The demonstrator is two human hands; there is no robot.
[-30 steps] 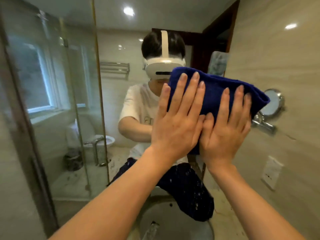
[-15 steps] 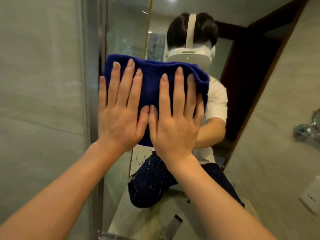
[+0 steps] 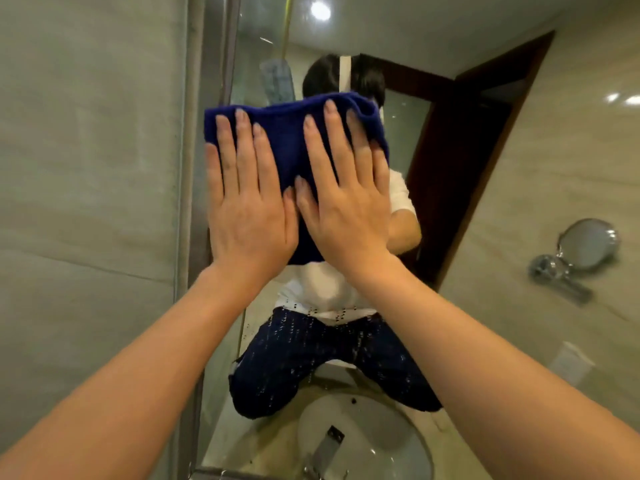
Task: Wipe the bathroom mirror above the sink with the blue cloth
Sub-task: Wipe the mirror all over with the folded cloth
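A folded blue cloth [image 3: 287, 133] is pressed flat against the bathroom mirror [image 3: 433, 32], near the mirror's left edge. My left hand [image 3: 247, 209] lies flat on the cloth's left half, fingers spread upward. My right hand [image 3: 346, 202] lies flat on its right half, thumb touching the left hand. Both palms press the cloth onto the glass. The mirror reflects a person in a white shirt and dark trousers, partly hidden by the cloth.
The mirror's metal frame [image 3: 194, 202] runs down the left, with a tiled wall [image 3: 86, 168] beside it. A reflected round sink [image 3: 367, 441] and faucet [image 3: 323, 448] lie at the bottom. A reflected round wall mirror [image 3: 585, 244] and dark door frame [image 3: 460, 188] show at right.
Both hands slid the cloth from the mirror's right side to its left edge, then slightly back right. The view tilted down, so the reflected sink now shows.
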